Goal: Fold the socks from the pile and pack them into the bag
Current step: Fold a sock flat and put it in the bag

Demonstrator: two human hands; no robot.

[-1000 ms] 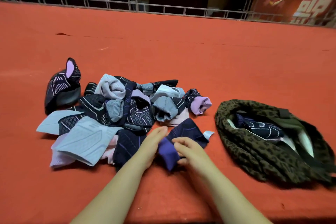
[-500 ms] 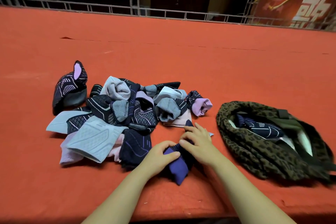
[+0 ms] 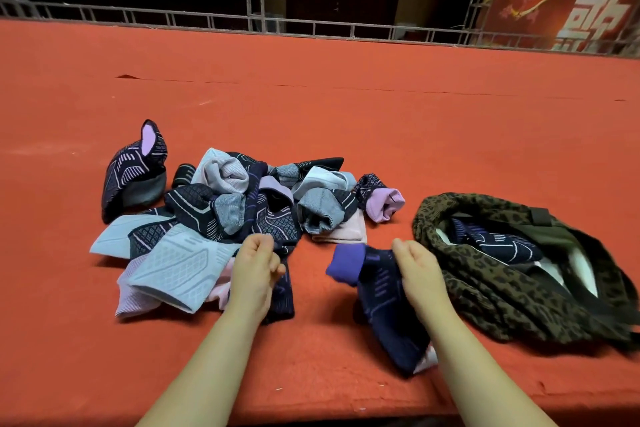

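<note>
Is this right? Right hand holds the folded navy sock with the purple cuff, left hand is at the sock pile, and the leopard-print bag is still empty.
Not quite: the bag is not empty. The head view shows a navy patterned sock inside it. The rest holds: the right hand holds the folded navy sock, and the left hand is at the pile.

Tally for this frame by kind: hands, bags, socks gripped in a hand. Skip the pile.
Hands: 2, left hand and right hand
Bags: 1, leopard-print bag
Gripped socks: 2, navy sock in the left, purple-cuffed navy sock in the right
Total: 5
</note>
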